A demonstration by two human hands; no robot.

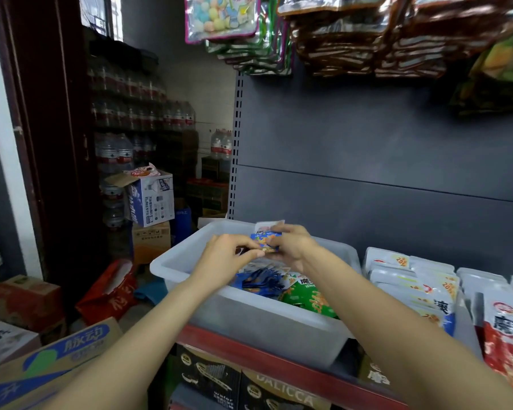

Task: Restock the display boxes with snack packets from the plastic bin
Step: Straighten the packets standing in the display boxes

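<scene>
Centrally, I saw both hands holding small blue snack packets [265,241] above the white plastic bin [172,263]: left hand [225,255] pinching at 9 o'clock, right hand [293,247] gripping at 3 o'clock. White display packets [412,279] stood at the bin's 3 o'clock.

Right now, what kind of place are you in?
Probably a small shop, near its stockroom: snack bags hang on a grey shelf wall, bottled water packs are stacked behind, and cardboard boxes sit around.
</scene>
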